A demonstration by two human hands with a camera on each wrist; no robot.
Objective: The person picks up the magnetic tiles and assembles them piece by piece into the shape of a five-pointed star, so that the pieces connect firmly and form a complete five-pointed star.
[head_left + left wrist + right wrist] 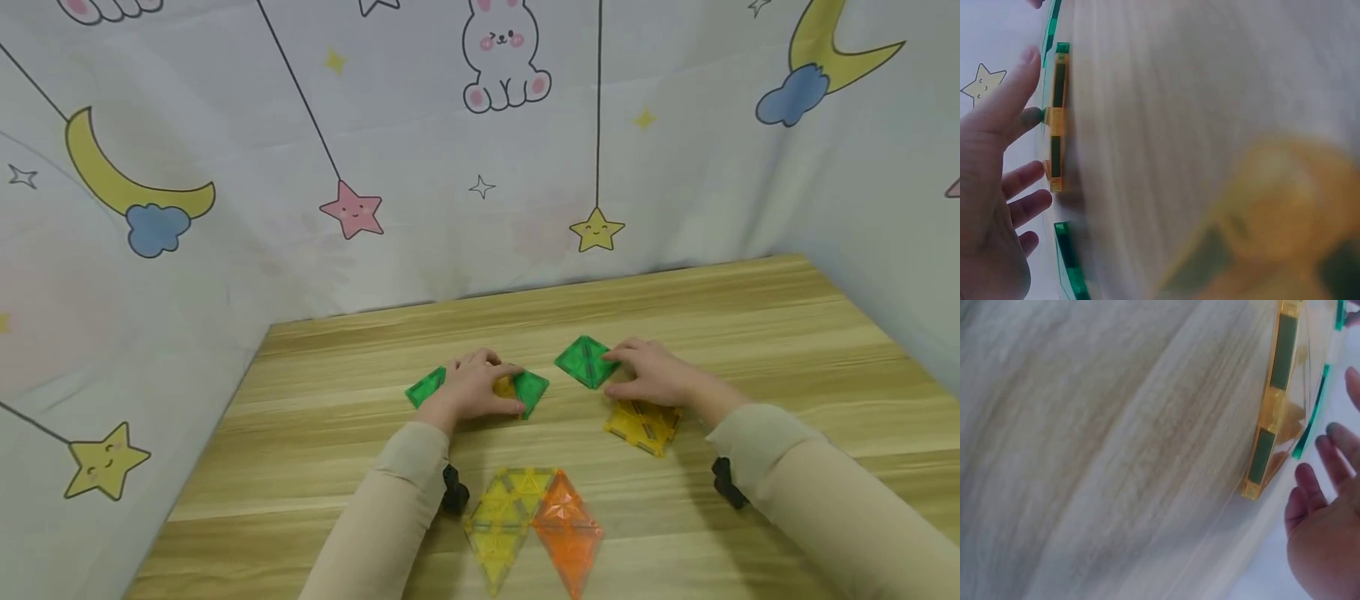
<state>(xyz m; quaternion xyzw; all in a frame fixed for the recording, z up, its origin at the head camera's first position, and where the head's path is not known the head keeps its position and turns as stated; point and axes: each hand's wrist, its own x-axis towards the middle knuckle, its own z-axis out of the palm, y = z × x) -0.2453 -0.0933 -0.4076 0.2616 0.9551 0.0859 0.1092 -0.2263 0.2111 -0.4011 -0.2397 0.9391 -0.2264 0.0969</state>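
We have our left hand [471, 385] spread over an amber tile [504, 387] and the green tile [532, 388] beside it on the table [337, 433], its fingers loose rather than clenched. Our right hand [651, 372] is relaxed too, fingertips at the edge of a pair of green tiles [584, 363], near a cluster of amber tiles [642, 428]. We judge the tiles light, stiff and slightly slippery, like smooth plastic, and hard to crack. We would pinch opposite edges, since the flat faces offer fingers little purchase

Wood-grain table [787, 333], white patterned cloth [427, 117]
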